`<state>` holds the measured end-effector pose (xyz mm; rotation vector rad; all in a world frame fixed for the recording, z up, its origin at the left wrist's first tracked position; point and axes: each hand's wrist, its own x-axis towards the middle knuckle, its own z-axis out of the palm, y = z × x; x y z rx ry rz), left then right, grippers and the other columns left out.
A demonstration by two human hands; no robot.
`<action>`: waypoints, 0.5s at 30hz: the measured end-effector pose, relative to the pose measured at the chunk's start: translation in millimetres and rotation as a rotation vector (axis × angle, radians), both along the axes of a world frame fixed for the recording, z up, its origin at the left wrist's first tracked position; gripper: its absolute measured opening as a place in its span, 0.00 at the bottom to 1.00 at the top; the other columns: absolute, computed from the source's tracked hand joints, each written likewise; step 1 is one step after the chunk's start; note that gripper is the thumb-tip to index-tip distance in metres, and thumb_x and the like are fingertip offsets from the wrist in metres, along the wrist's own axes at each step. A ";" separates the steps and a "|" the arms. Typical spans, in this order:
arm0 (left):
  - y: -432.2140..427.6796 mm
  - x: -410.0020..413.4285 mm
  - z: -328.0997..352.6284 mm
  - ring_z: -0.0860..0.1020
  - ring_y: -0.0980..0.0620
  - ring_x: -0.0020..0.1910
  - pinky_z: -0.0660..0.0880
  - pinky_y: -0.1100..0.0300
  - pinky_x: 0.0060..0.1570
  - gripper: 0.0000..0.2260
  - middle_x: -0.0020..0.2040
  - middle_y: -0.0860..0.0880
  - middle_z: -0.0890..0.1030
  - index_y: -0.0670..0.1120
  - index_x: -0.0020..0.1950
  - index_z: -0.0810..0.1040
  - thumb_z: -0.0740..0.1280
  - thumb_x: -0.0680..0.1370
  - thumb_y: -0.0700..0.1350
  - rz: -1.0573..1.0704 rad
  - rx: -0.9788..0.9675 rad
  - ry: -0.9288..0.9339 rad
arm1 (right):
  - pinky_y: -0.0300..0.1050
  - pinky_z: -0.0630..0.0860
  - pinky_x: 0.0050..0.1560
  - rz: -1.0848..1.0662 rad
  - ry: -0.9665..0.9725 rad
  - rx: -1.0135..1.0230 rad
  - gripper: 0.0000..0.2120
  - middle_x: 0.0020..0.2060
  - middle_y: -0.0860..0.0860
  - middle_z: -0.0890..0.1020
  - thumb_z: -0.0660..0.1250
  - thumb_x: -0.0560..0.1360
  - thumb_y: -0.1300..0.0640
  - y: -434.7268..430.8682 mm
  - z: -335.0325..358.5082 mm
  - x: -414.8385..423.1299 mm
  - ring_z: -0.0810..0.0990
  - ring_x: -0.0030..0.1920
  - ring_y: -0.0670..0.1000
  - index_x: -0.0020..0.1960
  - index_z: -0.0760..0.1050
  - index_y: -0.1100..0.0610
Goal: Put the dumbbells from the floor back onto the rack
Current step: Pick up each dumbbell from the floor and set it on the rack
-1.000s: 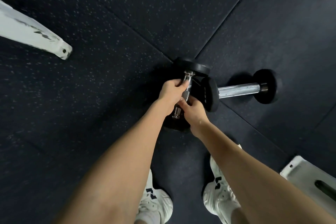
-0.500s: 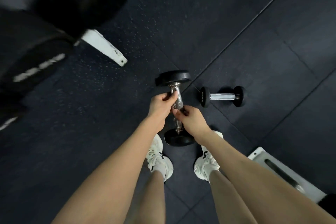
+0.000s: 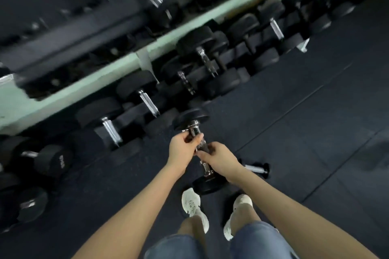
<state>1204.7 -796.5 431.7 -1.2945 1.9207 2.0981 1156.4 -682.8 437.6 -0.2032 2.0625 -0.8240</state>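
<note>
Now raised off the floor [image 3: 305, 128], the dumbbell [image 3: 201, 145] hangs clamped in left grip [image 3: 182, 150] and right grip [image 3: 223, 160]; the rack [image 3: 101, 83] has come into view beyond them.

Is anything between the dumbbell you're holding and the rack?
Nothing visible: bare floor lies between the held dumbbell and the rack. Its nearest row looks full of racked dumbbells; blur hides any free slot.

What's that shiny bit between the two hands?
In the head view, it is a short stretch of the dumbbell's rough metal handle. The left hand and right hand both grip it.
</note>
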 end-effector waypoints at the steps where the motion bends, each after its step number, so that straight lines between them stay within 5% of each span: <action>1: -10.6 1.4 14.2 0.82 0.53 0.39 0.81 0.55 0.40 0.04 0.39 0.50 0.83 0.49 0.41 0.80 0.68 0.75 0.41 0.029 -0.009 0.021 | 0.44 0.71 0.41 0.020 0.018 -0.004 0.13 0.36 0.45 0.78 0.68 0.71 0.43 -12.4 13.9 -1.0 0.78 0.39 0.48 0.46 0.72 0.52; 5: -52.1 0.6 53.9 0.82 0.49 0.42 0.80 0.53 0.43 0.04 0.40 0.48 0.83 0.49 0.41 0.80 0.68 0.76 0.42 0.128 -0.061 0.050 | 0.49 0.76 0.49 0.083 0.076 -0.033 0.14 0.41 0.49 0.82 0.68 0.71 0.44 -61.4 54.0 -9.0 0.82 0.45 0.51 0.49 0.73 0.53; 15: -163.3 -47.7 92.8 0.82 0.48 0.46 0.79 0.52 0.49 0.02 0.41 0.48 0.83 0.47 0.44 0.81 0.68 0.75 0.44 0.360 -0.137 0.040 | 0.48 0.76 0.49 0.265 0.159 -0.094 0.14 0.42 0.48 0.81 0.67 0.72 0.43 -188.8 85.0 -71.7 0.81 0.46 0.51 0.49 0.73 0.53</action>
